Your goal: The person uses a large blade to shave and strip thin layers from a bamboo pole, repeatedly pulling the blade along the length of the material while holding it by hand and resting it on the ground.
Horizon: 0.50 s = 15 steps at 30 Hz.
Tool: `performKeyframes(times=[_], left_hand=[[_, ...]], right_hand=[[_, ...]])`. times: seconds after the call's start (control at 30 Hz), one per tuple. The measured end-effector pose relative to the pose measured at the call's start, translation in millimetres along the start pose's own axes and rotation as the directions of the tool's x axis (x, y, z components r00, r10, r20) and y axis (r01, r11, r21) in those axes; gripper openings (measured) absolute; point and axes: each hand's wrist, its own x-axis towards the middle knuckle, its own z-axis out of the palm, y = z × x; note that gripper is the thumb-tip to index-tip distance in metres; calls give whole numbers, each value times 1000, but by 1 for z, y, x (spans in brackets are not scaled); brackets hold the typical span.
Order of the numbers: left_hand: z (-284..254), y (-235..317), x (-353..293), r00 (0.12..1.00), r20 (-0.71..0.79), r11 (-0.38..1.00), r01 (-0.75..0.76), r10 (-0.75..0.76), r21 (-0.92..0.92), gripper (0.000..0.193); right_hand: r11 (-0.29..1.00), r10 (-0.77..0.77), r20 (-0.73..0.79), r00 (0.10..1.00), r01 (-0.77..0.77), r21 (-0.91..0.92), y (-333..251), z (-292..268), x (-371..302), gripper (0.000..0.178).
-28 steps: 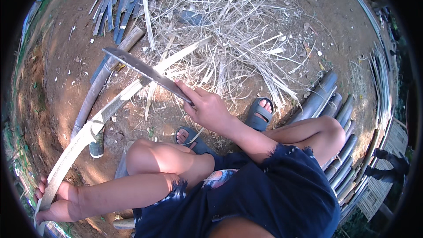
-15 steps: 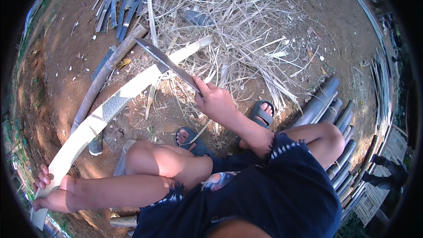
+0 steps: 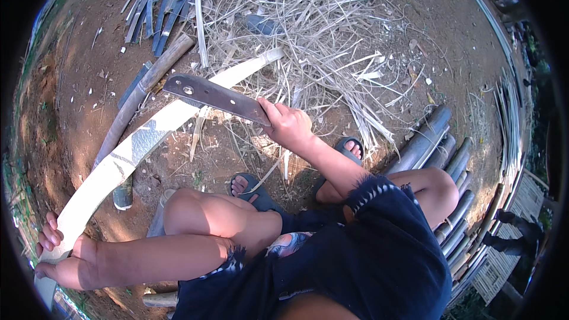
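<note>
My left hand (image 3: pixel 62 255), at the lower left, is closed around the near end of a long pale bamboo strip (image 3: pixel 112 169). The strip runs up and to the right, its far end lying over the pile of shavings. My right hand (image 3: pixel 288 124) grips a dark flat blade (image 3: pixel 219 96) with several holes in it. Its broad face shows, and it crosses over the strip's upper part; whether it touches the strip I cannot tell. The blade's gripped end is hidden in my fingers. Beneath the strip, a brownish bamboo pole (image 3: pixel 142 95) lies slanting on the ground.
A heap of thin bamboo shavings (image 3: pixel 308 29) covers the ground ahead. Dark split strips (image 3: pixel 172 6) lie at the upper left. Several bamboo poles (image 3: pixel 438 136) are stacked by my right knee. Long thin slats (image 3: pixel 508 118) line the right side. My sandalled feet (image 3: pixel 252 189) are close below the blade.
The blade has turned so its broad face now shows, and its tip has moved left and down. My left hand has shifted slightly left with the strip, still holding it.
</note>
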Motion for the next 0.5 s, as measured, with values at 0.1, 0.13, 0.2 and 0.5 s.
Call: performKeyframes(times=[0.1, 0.13, 0.2, 0.5], left_hand=[[-3, -7, 5, 994, 65, 992, 94, -89, -88, 49], [6, -17, -1, 994, 43, 994, 102, -101, -29, 49], [2, -16, 0, 996, 55, 998, 65, -65, 5, 47], [18, -6, -21, 999, 20, 999, 37, -38, 22, 29]], right_hand=[[805, 593, 129, 795, -591, -53, 109, 41, 3, 26], [809, 587, 137, 798, -583, -71, 110, 41, 1, 27], [820, 571, 141, 809, -570, -49, 93, 34, 18, 28], [630, 765, 289, 575, -761, -154, 145, 22, 20, 41]])
